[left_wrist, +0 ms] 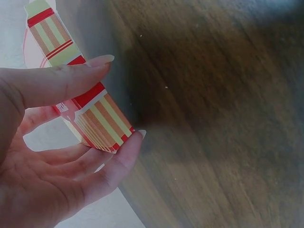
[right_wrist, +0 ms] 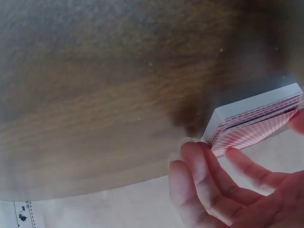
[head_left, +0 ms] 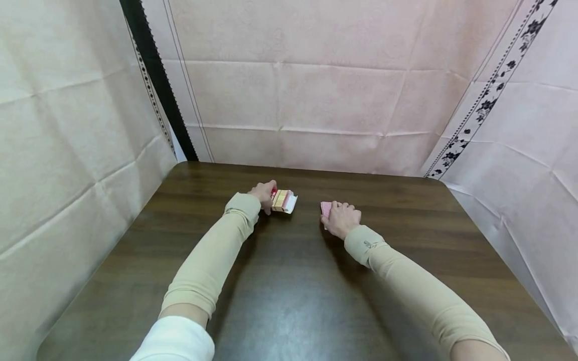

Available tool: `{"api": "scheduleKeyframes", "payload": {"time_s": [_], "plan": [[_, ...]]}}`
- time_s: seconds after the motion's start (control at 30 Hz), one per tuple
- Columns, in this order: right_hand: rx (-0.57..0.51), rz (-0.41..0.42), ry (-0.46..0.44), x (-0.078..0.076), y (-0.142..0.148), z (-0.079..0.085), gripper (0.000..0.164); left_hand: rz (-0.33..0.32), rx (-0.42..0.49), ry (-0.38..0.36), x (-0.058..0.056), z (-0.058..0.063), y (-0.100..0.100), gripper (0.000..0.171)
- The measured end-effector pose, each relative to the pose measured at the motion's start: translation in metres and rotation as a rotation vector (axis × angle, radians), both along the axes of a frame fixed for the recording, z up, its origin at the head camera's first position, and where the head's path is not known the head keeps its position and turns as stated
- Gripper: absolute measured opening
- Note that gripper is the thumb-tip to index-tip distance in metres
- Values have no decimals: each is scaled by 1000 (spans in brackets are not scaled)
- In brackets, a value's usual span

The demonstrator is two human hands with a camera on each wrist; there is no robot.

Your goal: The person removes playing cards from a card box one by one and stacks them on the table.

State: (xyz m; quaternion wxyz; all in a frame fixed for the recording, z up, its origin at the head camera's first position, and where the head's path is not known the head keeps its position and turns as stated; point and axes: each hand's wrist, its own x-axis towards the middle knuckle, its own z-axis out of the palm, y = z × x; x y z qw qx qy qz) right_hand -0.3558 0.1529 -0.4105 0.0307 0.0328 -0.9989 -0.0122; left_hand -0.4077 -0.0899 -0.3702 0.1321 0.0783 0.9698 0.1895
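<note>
My left hand [head_left: 263, 194] grips a red-and-yellow striped card box [head_left: 282, 200] near the far side of the table. In the left wrist view the thumb [left_wrist: 71, 85] crosses the striped side of the box [left_wrist: 110, 122], and the fingers curl around its other end. A pale flap stands out at the box's right end in the head view. To the right, my right hand [head_left: 342, 218] holds a deck of playing cards [head_left: 325, 207] with pink-red patterned backs. The right wrist view shows the deck [right_wrist: 259, 116] between thumb and fingertips, its white edge facing the table side.
The dark wooden table [head_left: 280, 281] spreads under both arms. Pale creased cloth [head_left: 316, 100] hangs behind its far edge and along both sides. A black strip [head_left: 158, 80] runs down the cloth at the left, and a floral border [head_left: 485, 105] at the right.
</note>
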Motion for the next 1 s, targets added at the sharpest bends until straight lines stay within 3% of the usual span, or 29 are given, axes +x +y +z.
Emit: {"api": "scheduleKeyframes", "payload": {"time_s": [0.37, 0.6, 1.0], "plan": [[-2, 2, -9, -4, -1, 4, 68, 0, 1, -1, -2, 0, -4, 72], [-40, 12, -11, -19, -9, 3, 67, 9, 1, -13, 1, -1, -6, 69], [-19, -5, -71, -33, -17, -3, 41, 0, 4, 1, 3, 7, -1, 69]]}}
